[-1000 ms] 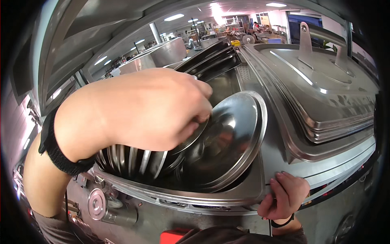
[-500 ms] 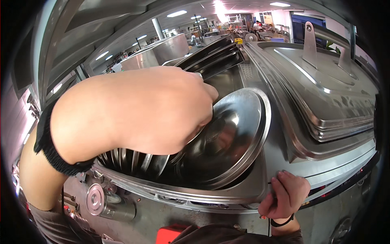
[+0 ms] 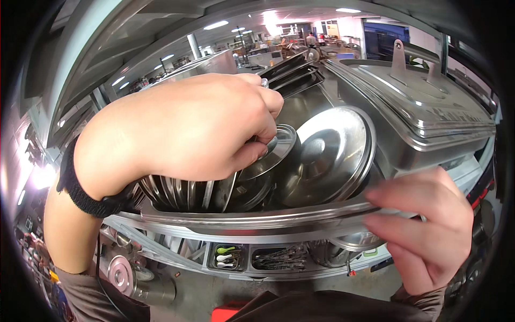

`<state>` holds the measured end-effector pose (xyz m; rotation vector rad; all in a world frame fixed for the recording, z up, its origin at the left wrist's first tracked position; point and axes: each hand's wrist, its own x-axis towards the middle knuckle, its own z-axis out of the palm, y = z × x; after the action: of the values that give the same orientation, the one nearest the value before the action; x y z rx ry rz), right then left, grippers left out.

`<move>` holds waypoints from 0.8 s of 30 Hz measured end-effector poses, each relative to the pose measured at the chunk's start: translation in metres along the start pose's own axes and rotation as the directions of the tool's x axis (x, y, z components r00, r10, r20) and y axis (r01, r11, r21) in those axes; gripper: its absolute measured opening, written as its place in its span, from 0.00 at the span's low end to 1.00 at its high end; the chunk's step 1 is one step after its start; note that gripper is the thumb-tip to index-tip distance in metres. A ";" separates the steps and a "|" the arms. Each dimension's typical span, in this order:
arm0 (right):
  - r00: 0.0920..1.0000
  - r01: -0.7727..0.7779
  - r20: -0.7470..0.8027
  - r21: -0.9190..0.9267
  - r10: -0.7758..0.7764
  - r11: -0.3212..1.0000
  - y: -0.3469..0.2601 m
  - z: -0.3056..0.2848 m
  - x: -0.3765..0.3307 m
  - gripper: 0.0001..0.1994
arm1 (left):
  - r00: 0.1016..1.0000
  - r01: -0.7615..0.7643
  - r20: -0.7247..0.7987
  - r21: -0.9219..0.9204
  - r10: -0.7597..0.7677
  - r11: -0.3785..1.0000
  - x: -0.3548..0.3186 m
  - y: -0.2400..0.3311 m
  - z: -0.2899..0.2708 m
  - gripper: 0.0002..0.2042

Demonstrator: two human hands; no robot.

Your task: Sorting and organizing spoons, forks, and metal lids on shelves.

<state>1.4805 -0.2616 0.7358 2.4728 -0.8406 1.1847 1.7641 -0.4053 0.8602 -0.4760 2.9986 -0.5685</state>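
Note:
My left hand [image 3: 214,126] reaches across a deep rectangular steel pan [image 3: 252,219], its thumb and fingers pinching a small round steel lid [image 3: 283,155]. Its fingers hide part of that lid. Beside it in the pan leans a larger round steel lid [image 3: 338,153], tilted, with a shiny domed face. Several thin round metal lids or plates [image 3: 185,193] stand on edge below my left wrist. At the pan's front right corner is my right hand [image 3: 429,225], slightly blurred, fingers apart and holding nothing; I cannot tell whether its fingertips touch the rim.
Dark rectangular trays [image 3: 295,75] lean at the back of the pan. To the right sits a rectangular steel pan with a handled lid [image 3: 424,96]. A lower shelf holds a container of spoons [image 3: 225,257] and a container of utensils [image 3: 279,258]. A steel pot [image 3: 142,282] stands below left.
My left hand has lifted slightly and now shows a small lid in its pinch. My right hand has risen and its fingers have spread. The view has shifted, showing the lower shelf.

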 end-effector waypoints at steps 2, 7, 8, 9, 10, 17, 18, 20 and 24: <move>0.990 0.015 0.137 0.049 -0.022 0.999 0.001 0.002 0.036 0.19 | 0.999 -0.035 -0.030 -0.005 0.034 0.999 -0.002 -0.003 0.003 0.03; 0.816 -0.039 0.574 -0.062 0.067 0.997 0.003 0.010 0.107 0.22 | 0.994 -0.081 -0.071 -0.001 0.081 0.997 -0.006 -0.008 0.008 0.04; 0.740 -0.039 0.665 -0.107 0.101 0.993 0.007 0.016 0.120 0.23 | 0.993 -0.087 -0.081 -0.024 0.085 0.996 -0.007 -0.008 0.009 0.05; 0.643 -0.052 0.747 -0.176 0.168 0.983 0.010 0.022 0.131 0.23 | 0.993 -0.095 -0.078 -0.012 0.094 0.995 -0.007 -0.010 0.009 0.05; 0.538 -0.144 0.793 -0.249 0.287 0.958 0.013 0.028 0.143 0.24 | 0.991 -0.108 -0.084 -0.020 0.106 0.994 -0.007 -0.011 0.009 0.05; 0.060 -0.154 0.847 -0.515 0.529 0.843 0.036 0.081 0.177 0.19 | 0.988 -0.118 -0.105 -0.041 0.113 0.992 -0.016 -0.014 0.009 0.05; 0.035 -0.151 0.854 -0.509 0.519 0.848 0.039 0.089 0.179 0.18 | 0.987 -0.125 -0.104 -0.040 0.120 0.991 -0.017 -0.014 0.009 0.05; 0.062 -0.125 0.862 -0.493 0.502 0.861 0.042 0.092 0.177 0.15 | 0.989 -0.117 -0.098 -0.090 0.108 0.989 -0.019 -0.016 0.008 0.05; 0.259 0.048 0.864 -0.458 0.432 0.888 0.037 0.075 0.175 0.10 | 0.983 -0.133 -0.136 -0.054 0.124 0.990 -0.026 -0.017 0.007 0.04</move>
<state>1.5915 -0.3936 0.8241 2.5404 -1.5003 -0.7181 1.7942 -0.4146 0.8595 -0.2542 3.1513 -0.5166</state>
